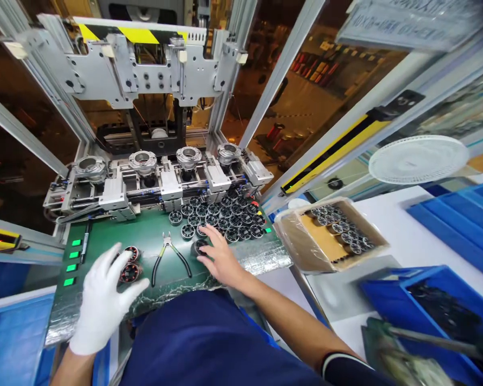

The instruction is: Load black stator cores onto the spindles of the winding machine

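My left hand [104, 295], in a white glove, is spread open beside two round motor stators [130, 272] with copper-coloured windings. Its fingers reach over their left side, and the thumb points right. My right hand [223, 260] is bare, its fingers apart around the right side of a dark round motor part [199, 247]; whether they touch it I cannot tell. Behind that hand stand several black stators with silver rims [232, 234] in rows on the green bench mat [140, 230]. Between my hands lie cutting pliers [167, 252], their green-and-black handles spread towards me.
Behind the mat stands a machine with several round metal fixtures [189, 155] below a grey plate [145, 75]. At right are a cardboard box [292, 241] of similar round parts, a blue bin [382, 300] and a white fan [418, 159]. A pen [85, 241] lies at left.
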The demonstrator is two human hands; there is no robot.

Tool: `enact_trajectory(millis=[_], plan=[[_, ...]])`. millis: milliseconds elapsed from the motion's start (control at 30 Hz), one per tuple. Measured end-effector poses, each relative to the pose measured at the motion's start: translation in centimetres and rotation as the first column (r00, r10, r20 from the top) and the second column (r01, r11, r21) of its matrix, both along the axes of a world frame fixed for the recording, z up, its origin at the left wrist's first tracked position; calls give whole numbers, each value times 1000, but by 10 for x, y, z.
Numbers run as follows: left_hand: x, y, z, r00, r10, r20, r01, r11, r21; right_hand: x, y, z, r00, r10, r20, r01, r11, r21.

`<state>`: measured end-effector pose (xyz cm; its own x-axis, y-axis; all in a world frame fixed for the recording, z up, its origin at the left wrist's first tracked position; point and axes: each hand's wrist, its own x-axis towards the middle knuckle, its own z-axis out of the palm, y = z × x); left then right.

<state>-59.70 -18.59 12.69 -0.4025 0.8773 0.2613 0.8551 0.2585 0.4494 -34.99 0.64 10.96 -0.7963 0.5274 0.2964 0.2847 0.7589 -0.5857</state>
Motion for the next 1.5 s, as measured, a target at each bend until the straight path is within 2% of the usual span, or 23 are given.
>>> enact_trajectory(millis=[33,67,100,167,200,233,300,367,433,500,567,633,700,767,867,933,1000,1067,1167,1333,1500], plan=[[9,1,11,987,-40,155,44,999,-23,-7,-6,12,998,46,-47,-48,998,-46],[19,2,21,940,-75,333,97,994,-49,-15,-13,25,989,101,-109,-112,988,-106],[28,4,31,857,-99,505,148,987,-59,-23,-20,39,970,159,-183,-191,966,-174],[43,7,44,675,-106,730,178,984,-22,-38,-30,61,905,251,-343,-359,883,-303],[47,7,47,632,-102,768,147,989,10,-45,-32,69,870,278,-407,-431,830,-355],[49,7,49,641,-81,763,90,995,30,-51,-33,74,844,297,-446,-484,779,-398],[50,2,48,761,2,648,-35,999,37,-61,-31,77,820,332,-465,-547,692,-471],[48,-5,43,897,81,434,-124,990,72,-70,-28,74,801,358,-480,-591,602,-536],[46,-9,36,968,121,219,-153,979,134,-78,-28,70,804,359,-474,-592,564,-576],[43,-11,28,987,134,85,-148,971,185,-85,-30,66,836,351,-421,-547,577,-607],[38,-16,17,987,158,27,-160,966,204,-95,-30,64,857,369,-361,-516,596,-616],[30,-27,1,970,242,25,-241,947,212,-110,-23,67,838,425,-341,-544,600,-587],[20,-43,-20,922,379,79,-387,898,210,-135,-5,76,807,486,-337,-590,622,-515],[12,-60,-47,853,496,164,-520,833,189,-172,19,89,789,524,-320,-614,669,-418],[7,-80,-90,779,573,253,-616,775,142,-243,60,108,812,523,-259,-579,776,-251],[8,-85,-112,775,589,230,-625,770,132,-293,81,114,846,495,-200,-526,837,-152],[11,-85,-127,798,582,155,-601,788,133,-336,94,112,860,493,-130,-504,861,-67],[13,-84,-133,816,568,105,-578,805,136,-366,101,104,857,513,-56,-514,858,5],[15,-84,-132,808,578,112,-588,797,136,-387,106,86,844,534,44,-536,840,86],[17,-85,-124,816,569,100,-576,815,68,-392,113,67,839,520,160,-543,822,174],[17,-82,-121,840,537,80,-541,840,38,-397,112,70,839,475,266,-534,813,232]])
